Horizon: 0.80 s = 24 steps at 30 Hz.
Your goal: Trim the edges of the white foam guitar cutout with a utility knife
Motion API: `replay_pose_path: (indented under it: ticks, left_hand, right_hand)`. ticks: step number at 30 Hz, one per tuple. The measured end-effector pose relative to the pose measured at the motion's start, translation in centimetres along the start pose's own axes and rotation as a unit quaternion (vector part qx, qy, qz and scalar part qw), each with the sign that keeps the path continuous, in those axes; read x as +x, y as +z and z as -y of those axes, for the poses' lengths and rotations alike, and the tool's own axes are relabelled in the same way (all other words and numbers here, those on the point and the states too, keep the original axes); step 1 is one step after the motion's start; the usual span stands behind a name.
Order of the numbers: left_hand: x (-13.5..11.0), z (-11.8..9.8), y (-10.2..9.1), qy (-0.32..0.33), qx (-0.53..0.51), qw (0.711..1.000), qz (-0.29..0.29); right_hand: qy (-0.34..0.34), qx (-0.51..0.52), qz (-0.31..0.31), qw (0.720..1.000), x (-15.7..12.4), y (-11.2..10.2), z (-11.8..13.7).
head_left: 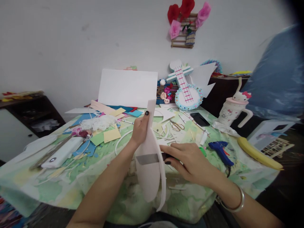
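Note:
My left hand (140, 128) grips the neck of a white foam-board cutout (147, 177), holding it on edge above the front of the table. The cutout has a long narrow neck and a rounded lower body, with a grey band of shadow across it. Along its right edge runs a curved white foam strip (163, 186), its lower end standing apart from the board. My right hand (190, 160), with a silver bangle at the wrist, presses closed fingers against this strip from the right. Part of its fingertips is hidden behind the strip.
A blue glue gun (222, 153) and a banana (258, 153) lie to the right, near a white tumbler (229, 110). Scissors (177, 125), a phone (199, 119) and foam scraps lie behind the hands. A decorated foam banjo (188, 96) leans at the back. A white power strip (63, 152) sits left.

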State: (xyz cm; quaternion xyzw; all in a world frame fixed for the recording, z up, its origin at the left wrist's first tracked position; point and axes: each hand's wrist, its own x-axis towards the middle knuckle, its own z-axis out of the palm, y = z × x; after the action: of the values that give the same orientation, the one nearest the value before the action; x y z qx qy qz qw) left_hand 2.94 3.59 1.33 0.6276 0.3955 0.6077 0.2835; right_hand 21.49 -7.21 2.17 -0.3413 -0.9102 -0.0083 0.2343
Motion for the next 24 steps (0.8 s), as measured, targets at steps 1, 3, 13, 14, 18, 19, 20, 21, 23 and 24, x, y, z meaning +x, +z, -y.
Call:
replay_pose_path:
  ticks: [1, 3, 13, 14, 18, 19, 20, 21, 23, 24]
  left_hand:
    - [0.1, 0.2, 0.0, -0.004, -0.015, 1.0, 0.002]
    - [0.1, 0.3, 0.0, -0.009, -0.031, 0.999, 0.001]
    - [-0.6, -1.1, -0.3, 0.036, 0.091, 0.992, -0.074]
    - [-0.7, -1.1, -0.3, 0.04, 0.094, 0.992, -0.07]
    - [-0.9, -1.1, 0.1, 0.049, 0.086, 0.994, -0.055]
    - [-0.9, -1.1, 0.1, 0.049, 0.081, 0.994, -0.052]
    - [-0.9, -1.1, 0.2, 0.049, 0.078, 0.995, -0.049]
    - [-1.0, -1.1, 0.2, 0.05, 0.076, 0.995, -0.045]
    - [-1.1, -1.1, 0.3, 0.053, 0.075, 0.995, -0.035]
    - [-1.1, -1.1, 0.3, 0.054, 0.073, 0.995, -0.03]
  right_hand:
    - [-0.001, 0.008, 0.0, 1.0, 0.0, 0.0, -0.1]
    - [0.002, 0.017, 0.002, 1.0, -0.1, 0.0, -0.2]
    - [0.024, -0.013, 0.003, 1.0, -0.2, 0.3, -0.1]
    - [0.027, -0.008, 0.003, 1.0, -0.2, 0.3, 0.0]
    - [0.032, 0.019, 0.004, 0.999, 0.1, 0.1, 0.0]
    - [0.029, 0.023, 0.006, 0.999, 0.2, 0.0, 0.0]
    - [0.026, 0.027, 0.01, 0.999, 0.2, -0.1, 0.0]
    - [0.024, 0.031, 0.014, 0.999, 0.3, -0.2, 0.1]
    - [0.019, 0.038, 0.022, 0.999, 0.3, -0.4, 0.1]
    - [0.017, 0.042, 0.024, 0.999, 0.3, -0.4, 0.2]
